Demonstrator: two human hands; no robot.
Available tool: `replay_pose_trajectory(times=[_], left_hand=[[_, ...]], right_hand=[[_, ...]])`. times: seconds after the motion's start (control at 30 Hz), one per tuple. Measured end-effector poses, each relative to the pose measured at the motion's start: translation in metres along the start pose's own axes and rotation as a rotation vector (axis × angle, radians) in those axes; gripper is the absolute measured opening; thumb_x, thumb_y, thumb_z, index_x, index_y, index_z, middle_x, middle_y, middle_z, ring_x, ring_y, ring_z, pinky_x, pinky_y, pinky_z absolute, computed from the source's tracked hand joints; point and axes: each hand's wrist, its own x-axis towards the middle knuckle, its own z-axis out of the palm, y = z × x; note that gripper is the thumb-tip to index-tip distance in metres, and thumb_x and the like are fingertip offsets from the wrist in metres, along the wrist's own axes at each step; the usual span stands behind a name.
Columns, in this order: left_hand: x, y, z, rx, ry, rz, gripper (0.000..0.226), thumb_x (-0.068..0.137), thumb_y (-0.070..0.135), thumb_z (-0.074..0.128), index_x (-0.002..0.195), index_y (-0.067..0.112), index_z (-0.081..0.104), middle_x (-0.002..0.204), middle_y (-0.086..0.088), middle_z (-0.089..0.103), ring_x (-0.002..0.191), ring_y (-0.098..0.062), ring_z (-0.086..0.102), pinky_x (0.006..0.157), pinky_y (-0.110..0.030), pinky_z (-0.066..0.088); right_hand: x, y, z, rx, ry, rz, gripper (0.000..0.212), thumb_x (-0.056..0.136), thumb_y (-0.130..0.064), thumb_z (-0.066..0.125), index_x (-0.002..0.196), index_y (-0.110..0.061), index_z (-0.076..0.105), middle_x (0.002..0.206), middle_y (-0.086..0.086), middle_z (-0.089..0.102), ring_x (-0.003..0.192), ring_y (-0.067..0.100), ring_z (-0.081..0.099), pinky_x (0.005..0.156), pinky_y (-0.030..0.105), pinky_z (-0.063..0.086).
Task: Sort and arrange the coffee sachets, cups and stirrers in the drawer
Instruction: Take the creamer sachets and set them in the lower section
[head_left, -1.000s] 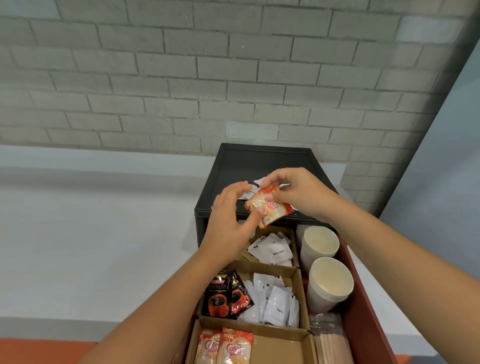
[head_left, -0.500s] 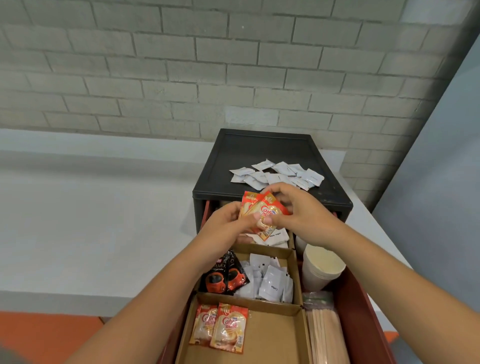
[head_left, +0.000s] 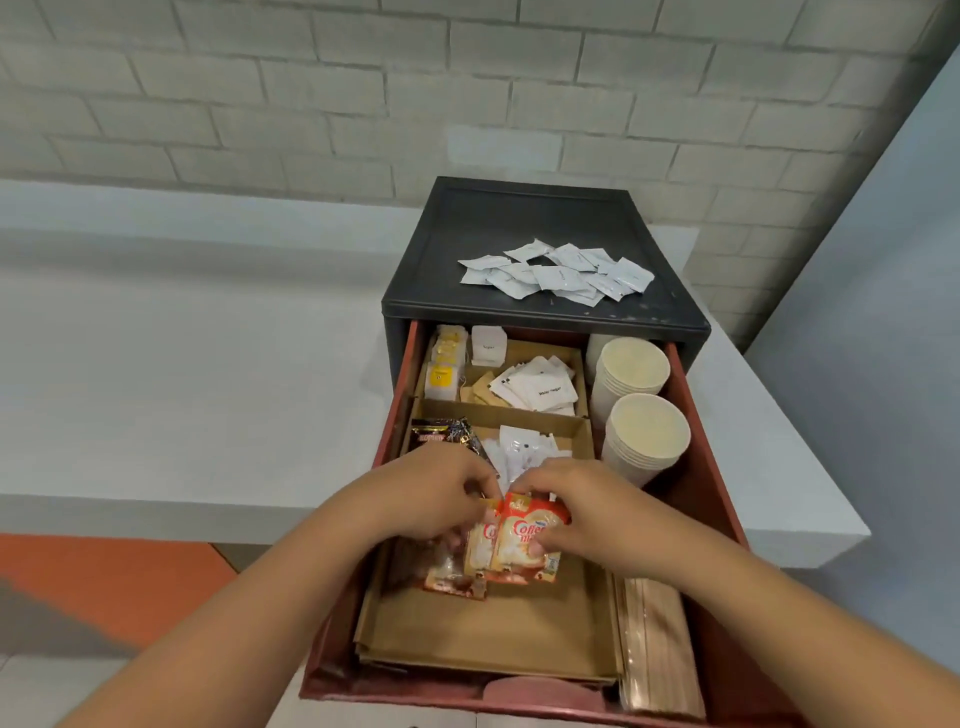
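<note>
Both hands are down in the open red drawer (head_left: 696, 467), over its nearest cardboard compartment (head_left: 493, 629). My right hand (head_left: 576, 512) pinches an orange Coffee-mate creamer sachet (head_left: 524, 545) by its top edge and side. My left hand (head_left: 441, 493) grips the sachets beside it, with more creamer sachets (head_left: 452, 577) lying under them. Black coffee sachets (head_left: 441, 434) and white sachets (head_left: 524, 452) fill the middle compartment. Two stacks of paper cups (head_left: 644, 431) stand on the right, and bagged wooden stirrers (head_left: 657, 644) lie in front of them.
The far compartment holds tea bags (head_left: 444, 364) and white and brown sugar sachets (head_left: 535, 387). A heap of white sachets (head_left: 561, 273) lies on the black cabinet top (head_left: 467, 228). The cabinet stands on a pale ledge (head_left: 182, 374) against a brick wall.
Both hands have come down from the cabinet's front edge into the nearest compartment, carrying the creamer sachets with them. The heap on top is now uncovered.
</note>
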Motion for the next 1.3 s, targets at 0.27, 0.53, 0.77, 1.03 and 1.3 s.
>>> replay_pose_trajectory(times=[0.27, 0.53, 0.77, 1.03, 1.3], left_hand=[[0.006, 0.0, 0.026, 0.377, 0.133, 0.018, 0.008, 0.093, 0.016, 0.06, 0.087, 0.02, 0.063, 0.082, 0.007, 0.063, 0.074, -0.005, 0.057, 0.062, -0.018, 0.045], [0.013, 0.0, 0.035, 0.645, 0.2, 0.051, 0.02, 0.096, 0.029, 0.056, 0.083, 0.02, 0.046, 0.08, 0.001, 0.05, 0.074, -0.019, 0.052, 0.065, -0.032, 0.05], [0.012, 0.008, 0.035, 0.778, 0.27, 0.092, 0.022, 0.094, 0.037, 0.06, 0.099, 0.015, 0.057, 0.095, -0.005, 0.064, 0.086, -0.026, 0.064, 0.061, -0.031, 0.042], [0.001, 0.004, 0.031, 0.936, 0.005, 0.119, 0.034, 0.087, 0.047, 0.066, 0.081, 0.015, 0.057, 0.079, 0.001, 0.053, 0.077, -0.02, 0.057, 0.061, -0.032, 0.048], [0.006, -0.002, 0.038, 1.023, -0.092, 0.061, 0.046, 0.081, 0.06, 0.069, 0.084, 0.016, 0.058, 0.104, -0.003, 0.066, 0.096, -0.024, 0.065, 0.065, -0.032, 0.043]], right_hand=[[-0.008, 0.004, 0.033, -0.219, -0.063, 0.055, 0.037, 0.08, -0.023, 0.073, 0.099, -0.027, 0.042, 0.1, 0.0, 0.06, 0.09, 0.02, 0.055, 0.069, 0.034, 0.042], [-0.014, 0.0, 0.036, -0.435, -0.005, 0.102, 0.04, 0.082, -0.035, 0.07, 0.108, -0.017, 0.046, 0.104, 0.007, 0.061, 0.093, 0.029, 0.061, 0.066, 0.037, 0.044], [-0.019, -0.004, 0.03, -0.525, 0.052, 0.126, 0.04, 0.085, -0.034, 0.067, 0.115, -0.016, 0.048, 0.112, 0.004, 0.051, 0.094, 0.026, 0.06, 0.064, 0.035, 0.039], [-0.028, 0.0, 0.036, -0.553, -0.095, 0.009, 0.048, 0.079, -0.054, 0.067, 0.109, -0.018, 0.061, 0.103, 0.001, 0.056, 0.098, 0.023, 0.055, 0.065, 0.033, 0.036], [-0.025, -0.001, 0.043, -0.545, -0.031, 0.014, 0.048, 0.078, -0.052, 0.068, 0.11, -0.017, 0.056, 0.105, 0.003, 0.059, 0.098, 0.025, 0.057, 0.072, 0.036, 0.043]])
